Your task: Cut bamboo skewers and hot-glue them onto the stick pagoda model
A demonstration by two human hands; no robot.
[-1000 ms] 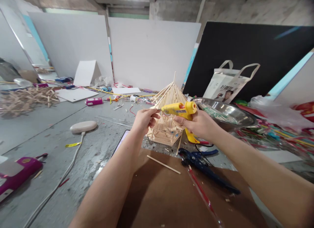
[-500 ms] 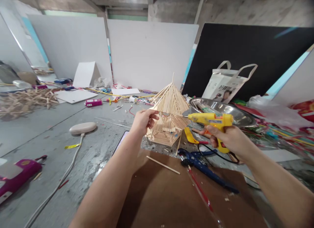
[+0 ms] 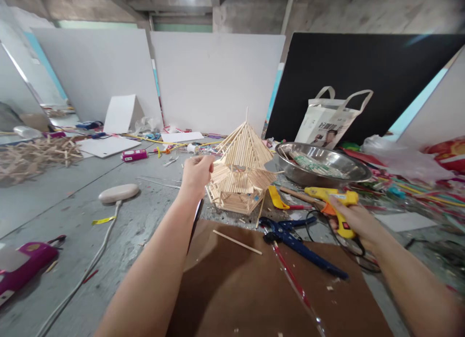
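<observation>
A small pavilion model (image 3: 247, 150) made of thin wooden sticks stands mid-view, with a pointed upper roof over a wider lower roof and a railed base. At its left side is my left hand (image 3: 198, 175), its fingers curled closed by the roof edge; whatever they pinch is hidden. My right hand (image 3: 358, 223) grips a yellow hot glue gun (image 3: 327, 194), held low to the right of the model, nozzle pointing left. In front, a loose wooden stick (image 3: 238, 242) lies on a brown board (image 3: 232, 288), near blue-handled pliers (image 3: 305, 250).
Behind the glue gun sits a steel bowl (image 3: 356, 175) holding green-and-white material, with a white bag (image 3: 323, 124) beyond. A yellow-handled tool (image 3: 276, 199) lies beside the model. On the left are a white corded device (image 3: 118, 194), a magenta tool (image 3: 31, 264) and a stick heap (image 3: 36, 155).
My right hand has drawn the glue gun away from the model, to the right and down. My left hand has shifted slightly left, and the view has turned a little.
</observation>
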